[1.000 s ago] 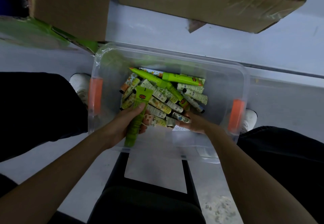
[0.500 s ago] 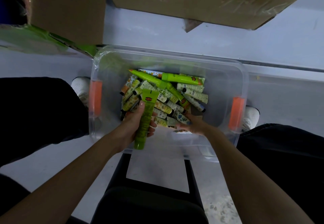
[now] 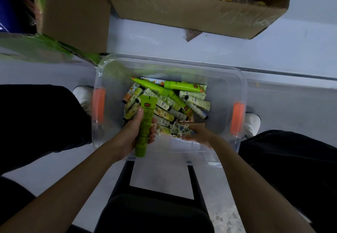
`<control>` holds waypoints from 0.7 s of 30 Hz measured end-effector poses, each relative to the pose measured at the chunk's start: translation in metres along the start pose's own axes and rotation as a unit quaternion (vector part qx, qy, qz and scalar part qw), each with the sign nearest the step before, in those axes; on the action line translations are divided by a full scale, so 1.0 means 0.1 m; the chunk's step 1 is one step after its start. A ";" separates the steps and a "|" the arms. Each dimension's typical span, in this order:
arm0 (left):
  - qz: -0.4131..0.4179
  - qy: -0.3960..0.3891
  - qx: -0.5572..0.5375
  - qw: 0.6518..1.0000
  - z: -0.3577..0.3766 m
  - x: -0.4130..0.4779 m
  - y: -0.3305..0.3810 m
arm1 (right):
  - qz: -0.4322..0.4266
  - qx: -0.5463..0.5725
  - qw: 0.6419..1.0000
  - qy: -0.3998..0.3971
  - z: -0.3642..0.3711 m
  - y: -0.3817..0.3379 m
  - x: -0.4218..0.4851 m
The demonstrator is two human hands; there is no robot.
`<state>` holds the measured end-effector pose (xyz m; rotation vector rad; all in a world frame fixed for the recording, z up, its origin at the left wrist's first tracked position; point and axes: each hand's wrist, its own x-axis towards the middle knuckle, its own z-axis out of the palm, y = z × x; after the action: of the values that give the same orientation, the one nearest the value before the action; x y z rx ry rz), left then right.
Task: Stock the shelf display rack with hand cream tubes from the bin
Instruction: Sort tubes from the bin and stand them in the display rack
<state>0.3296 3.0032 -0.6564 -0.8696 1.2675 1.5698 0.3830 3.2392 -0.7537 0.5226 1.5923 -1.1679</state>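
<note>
Left hand (image 3: 131,135): fingers clamped round a green tube (image 3: 145,121), held over the near edge of the clear bin (image 3: 218,108). Right hand (image 3: 198,134): blurred among the small tubes (image 3: 164,113), grip cannot be told. Recommend pinching one tube cleanly before lifting. Rack not in view.

The bin (image 3: 220,96) is showing clear, glossy plastic with smooth orange plastic latches (image 3: 98,105); the green tube (image 3: 145,121) is gleaming smooth; the cardboard box (image 3: 182,8) is looking matt.
</note>
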 end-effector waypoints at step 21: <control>0.117 -0.061 -0.026 0.991 0.14 -0.33 -0.06 | -0.149 0.424 0.892 -0.040 0.53 -1.40 -1.49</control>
<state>0.3460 3.0097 -0.6254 -0.6648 1.2814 1.8189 0.3506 3.1654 -0.5586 0.7787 1.0424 -2.1042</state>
